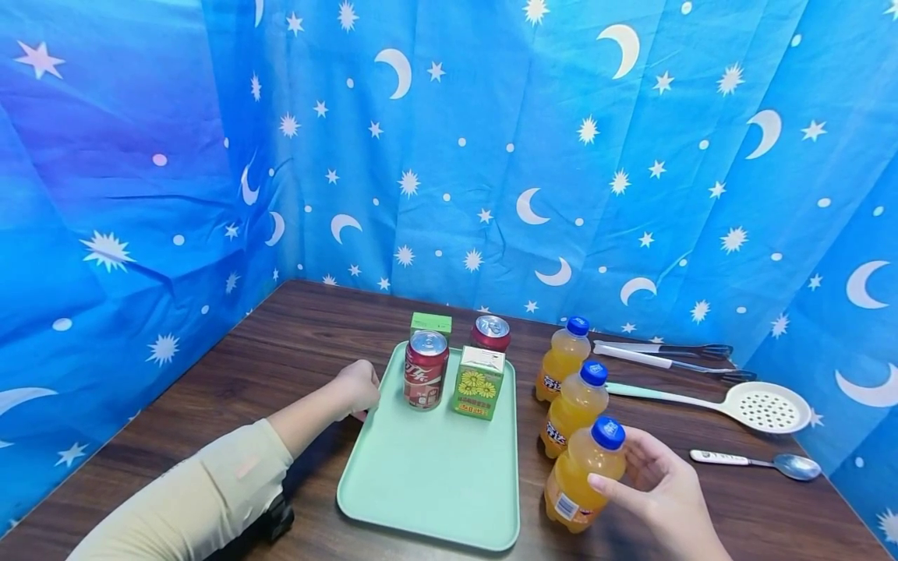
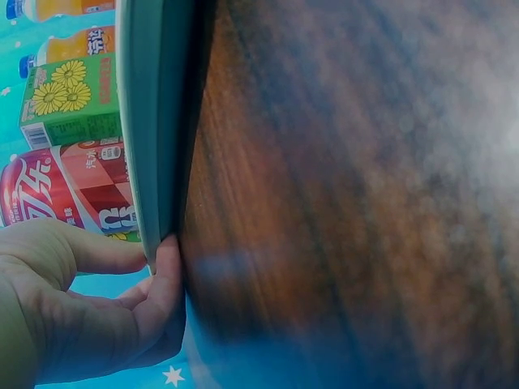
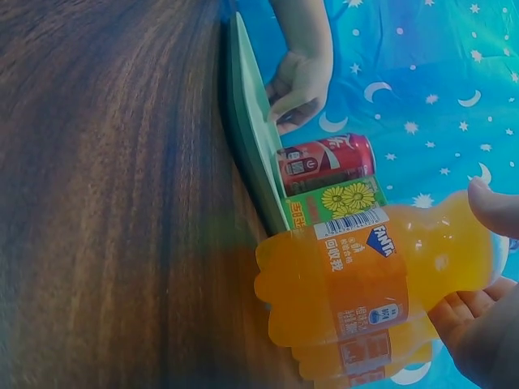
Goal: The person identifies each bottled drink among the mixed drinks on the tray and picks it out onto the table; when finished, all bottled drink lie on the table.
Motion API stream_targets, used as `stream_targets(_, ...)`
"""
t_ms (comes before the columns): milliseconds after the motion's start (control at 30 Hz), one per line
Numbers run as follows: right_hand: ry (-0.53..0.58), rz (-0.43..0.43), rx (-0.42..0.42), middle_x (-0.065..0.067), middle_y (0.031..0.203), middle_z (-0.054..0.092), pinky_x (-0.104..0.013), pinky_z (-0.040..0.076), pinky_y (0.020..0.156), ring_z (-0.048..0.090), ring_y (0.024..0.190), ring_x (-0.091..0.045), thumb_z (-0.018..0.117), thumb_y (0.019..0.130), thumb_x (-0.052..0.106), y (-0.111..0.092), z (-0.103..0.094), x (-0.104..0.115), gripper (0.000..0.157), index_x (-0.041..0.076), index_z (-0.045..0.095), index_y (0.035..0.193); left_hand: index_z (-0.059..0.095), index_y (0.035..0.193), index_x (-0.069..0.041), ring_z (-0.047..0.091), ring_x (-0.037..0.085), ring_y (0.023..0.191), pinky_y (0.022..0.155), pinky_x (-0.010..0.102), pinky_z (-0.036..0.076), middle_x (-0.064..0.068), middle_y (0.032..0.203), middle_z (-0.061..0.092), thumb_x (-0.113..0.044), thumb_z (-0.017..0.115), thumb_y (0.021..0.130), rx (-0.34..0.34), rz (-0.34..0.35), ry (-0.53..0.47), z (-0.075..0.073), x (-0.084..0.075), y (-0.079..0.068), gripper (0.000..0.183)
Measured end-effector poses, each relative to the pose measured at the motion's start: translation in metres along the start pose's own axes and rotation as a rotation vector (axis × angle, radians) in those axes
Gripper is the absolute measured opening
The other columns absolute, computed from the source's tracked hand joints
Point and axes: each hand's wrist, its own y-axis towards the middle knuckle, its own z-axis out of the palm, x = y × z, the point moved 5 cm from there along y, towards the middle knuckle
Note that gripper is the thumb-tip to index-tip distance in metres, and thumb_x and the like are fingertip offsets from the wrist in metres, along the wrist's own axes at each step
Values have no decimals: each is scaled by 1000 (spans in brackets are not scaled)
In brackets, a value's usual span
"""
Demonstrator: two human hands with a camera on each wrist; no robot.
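My left hand (image 1: 359,387) pinches the left edge of a light green tray (image 1: 428,475), thumb above and fingers beneath the rim in the left wrist view. On the tray's far half stand a red soda can (image 1: 425,372) and a green drink carton (image 1: 480,386) with yellow flowers. Behind them are another red can (image 1: 490,333) and a green carton (image 1: 431,321), both partly hidden. My right hand (image 1: 662,491) holds the nearest orange soda bottle (image 1: 582,479) by its upper part, thumb on one side and fingers on the other. This blue-capped bottle leans slightly beside the tray's right edge.
Two more orange soda bottles (image 1: 577,401) line up behind the held one. To their right lie a white-handled whisk (image 1: 645,357) with a similar utensil, a slotted skimmer (image 1: 765,407) and a spoon (image 1: 796,466). Blue star-patterned cloth (image 1: 456,171) walls the dark wooden table (image 1: 273,366).
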Motion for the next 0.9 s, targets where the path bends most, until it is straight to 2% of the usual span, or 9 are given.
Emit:
stream_targets(267,4,-47,15,0,110,66,-15,48,79,60,98,-3,81,73,11,0,1,1,54,2,55,120,26,61,-13,25,13,49,46,32,52,3,66,27,16,53,77,-3,6,-1,-1,0,-2,43)
stream_targets(400,-42,-124,54,-4,111,65,-15,48,80,59,99,-2,80,74,11,2,0,4,53,4,54,120,32,62,-10,33,14,51,48,32,54,5,68,32,15,57,77,-8,7,-1,-3,1,0,38)
stream_targets(467,-68,-166,91,-7,112,64,-17,49,80,59,100,-3,79,75,12,3,0,6,51,6,54,120,39,66,-6,42,15,53,49,31,54,7,72,39,13,60,77,-12,17,17,-4,1,1,30)
stream_targets(567,-130,-227,143,-6,111,63,-18,49,81,58,101,-4,77,78,15,5,-1,9,49,9,53,120,49,80,1,54,18,57,48,29,54,12,78,50,5,64,80,-14,29,47,-9,-1,2,16)
stream_targets(600,-151,-249,158,-5,111,62,-18,49,81,58,102,-4,76,79,15,5,-2,10,49,10,52,121,51,86,3,57,20,58,48,29,54,14,82,53,1,66,81,-21,39,63,-12,-3,1,16)
stream_targets(733,-251,-368,183,0,111,62,-20,50,79,59,100,-4,72,83,13,7,-8,18,45,11,51,124,54,107,8,63,24,64,55,32,55,21,97,60,-16,67,86,-89,100,139,-32,-15,-2,34)
stream_targets(800,-265,-424,184,0,111,62,-20,51,78,59,98,-5,68,86,8,9,-12,23,43,9,51,126,54,113,9,64,31,79,66,39,55,24,106,59,-21,65,87,-144,153,196,-45,-24,-6,42)
stream_targets(900,-252,-491,177,-2,110,63,-18,51,77,59,98,-6,61,89,0,10,-19,32,42,7,50,129,52,121,8,56,38,104,85,48,49,26,115,57,-29,63,89,-226,237,274,-62,-40,-14,50)
